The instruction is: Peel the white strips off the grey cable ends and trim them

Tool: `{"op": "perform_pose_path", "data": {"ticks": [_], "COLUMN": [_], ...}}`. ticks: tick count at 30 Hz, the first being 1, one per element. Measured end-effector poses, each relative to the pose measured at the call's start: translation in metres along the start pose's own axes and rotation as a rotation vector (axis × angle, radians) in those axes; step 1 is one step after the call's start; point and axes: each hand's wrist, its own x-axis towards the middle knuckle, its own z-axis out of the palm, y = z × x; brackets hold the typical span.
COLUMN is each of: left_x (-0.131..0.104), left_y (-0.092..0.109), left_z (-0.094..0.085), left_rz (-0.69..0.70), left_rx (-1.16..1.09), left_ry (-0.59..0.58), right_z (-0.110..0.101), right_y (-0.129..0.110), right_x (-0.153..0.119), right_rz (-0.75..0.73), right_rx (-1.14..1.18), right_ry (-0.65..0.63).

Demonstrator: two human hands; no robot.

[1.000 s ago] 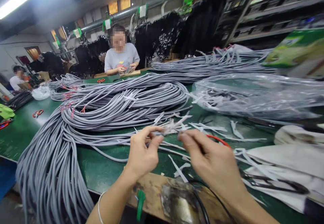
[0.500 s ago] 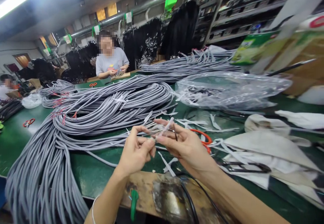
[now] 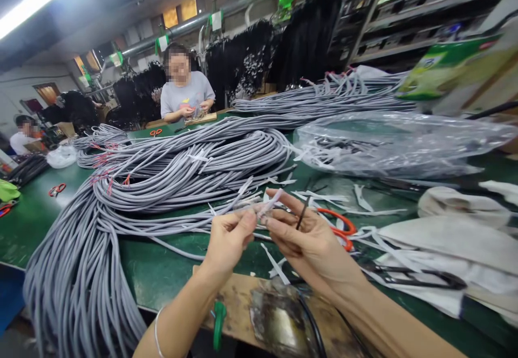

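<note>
Roughly mid-frame, a pale strip (image 3: 272,201) lies between the two hands, its long axis slanting up to the right, neither hand clearly nearer. The left hand (image 3: 229,239) seems to pinch its lower end, thumb against fingers; the right hand (image 3: 313,239) curls loosely at its right, a thin dark piece (image 3: 302,214) lodged between the fingers, whether it grips the strip unclear. Grey cables (image 3: 254,150) crowd behind and left; orange-handled scissors (image 3: 351,226) sit just beyond the right hand, partly hidden by it.
</note>
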Motion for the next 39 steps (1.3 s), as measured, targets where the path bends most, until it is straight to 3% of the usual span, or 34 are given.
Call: {"op": "perform_pose_path", "data": {"ticks": [6,11,19,26,29,33,39], "left_x": [0.001,0.001,0.004,0.008,0.008,0.003,-0.008], "left_y": [-0.008,-0.008,-0.015,-0.005,-0.007,-0.015,-0.016], "left_z": [0.000,0.001,0.006,0.009,0.006,0.004,0.009], "left_rz": [0.013,0.005,-0.035,-0.266,-0.169,0.107,0.242], "left_rx": [-0.033,0.012,-0.093,-0.214,-0.151,0.172,0.541], "left_ry": [0.157,0.190,0.289,0.304,0.329,0.387,0.275], "right_z": [-0.001,-0.006,-0.007,-0.003,-0.002,-0.002,-0.008], "right_y": [-0.005,0.006,0.031,0.030,0.022,0.009,0.007], "right_x": [-0.001,0.001,0.005,-0.002,-0.002,0.001,0.004], "right_rz": [0.085,0.083,-0.073,-0.150,-0.197,-0.299,-0.419], "right_rx": [0.084,0.056,-0.042,-0.225,-0.327,-0.452,-0.725], "right_ry": [-0.145,-0.234,-0.222,-0.182,-0.163,0.029,0.260]}}
